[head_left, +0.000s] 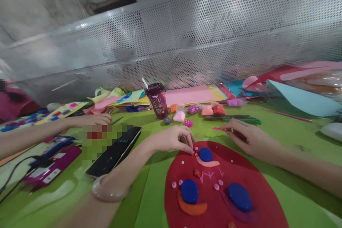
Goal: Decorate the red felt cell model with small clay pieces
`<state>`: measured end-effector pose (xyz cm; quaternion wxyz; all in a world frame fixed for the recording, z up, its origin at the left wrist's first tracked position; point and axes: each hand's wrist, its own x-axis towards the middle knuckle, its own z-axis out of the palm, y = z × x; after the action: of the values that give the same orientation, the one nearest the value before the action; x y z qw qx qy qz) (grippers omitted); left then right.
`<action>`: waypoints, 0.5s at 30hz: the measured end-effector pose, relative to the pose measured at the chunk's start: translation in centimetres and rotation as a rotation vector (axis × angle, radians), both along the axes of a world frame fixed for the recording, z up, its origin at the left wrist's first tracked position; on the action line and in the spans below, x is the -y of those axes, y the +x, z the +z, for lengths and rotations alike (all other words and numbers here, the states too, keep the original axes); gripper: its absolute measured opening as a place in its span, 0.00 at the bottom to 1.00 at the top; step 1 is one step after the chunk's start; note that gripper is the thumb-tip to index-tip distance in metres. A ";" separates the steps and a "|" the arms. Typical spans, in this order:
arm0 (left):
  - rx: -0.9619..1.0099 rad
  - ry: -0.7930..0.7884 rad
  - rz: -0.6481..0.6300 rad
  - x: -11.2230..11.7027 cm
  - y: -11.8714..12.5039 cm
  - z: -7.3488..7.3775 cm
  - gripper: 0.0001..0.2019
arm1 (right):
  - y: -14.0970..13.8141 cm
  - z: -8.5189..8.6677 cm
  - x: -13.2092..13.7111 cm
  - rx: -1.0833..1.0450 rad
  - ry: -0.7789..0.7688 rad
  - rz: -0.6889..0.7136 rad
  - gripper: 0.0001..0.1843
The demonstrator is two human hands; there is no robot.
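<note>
A round red sheet (256,185) lies on the green table (155,203) in front of me, with three blue clay ovals (189,191), coloured clay crescents and small pink dots stuck on it. My left hand (175,139), a pale bangle (108,190) on its wrist, pinches its fingertips together at a small pink dot (196,148) by the top blue oval (205,154). My right hand (249,137) rests curled at the sheet's upper edge, fingers closed on a thin pink stick (217,128).
A dark red cup with a straw (158,99) stands behind the sheet, with clay lumps (207,109) and stacked coloured papers (189,95) beyond. A black phone (114,151) lies at left. Another person's arm (53,128) reaches in from the left. A perforated metal wall (213,35) backs the table.
</note>
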<state>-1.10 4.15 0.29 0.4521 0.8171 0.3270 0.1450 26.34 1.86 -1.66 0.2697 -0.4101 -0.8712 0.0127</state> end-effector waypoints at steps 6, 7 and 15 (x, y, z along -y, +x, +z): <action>-0.025 0.076 -0.019 -0.1 0.0 0.1 0.06 | -0.1 0.1 0.1 0.004 -0.002 -0.020 0.14; -0.025 0.077 -0.022 -0.1 0.0 0.0 0.06 | -0.1 0.2 0.2 0.004 -0.008 -0.028 0.15; -0.071 0.056 -0.027 -0.3 -0.1 0.0 0.08 | -0.3 0.5 0.4 0.005 0.012 -0.018 0.14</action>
<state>-1.22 4.45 0.32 0.4191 0.8385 0.3274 0.1190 26.09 1.49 -1.15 0.2701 -0.4163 -0.8682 0.0040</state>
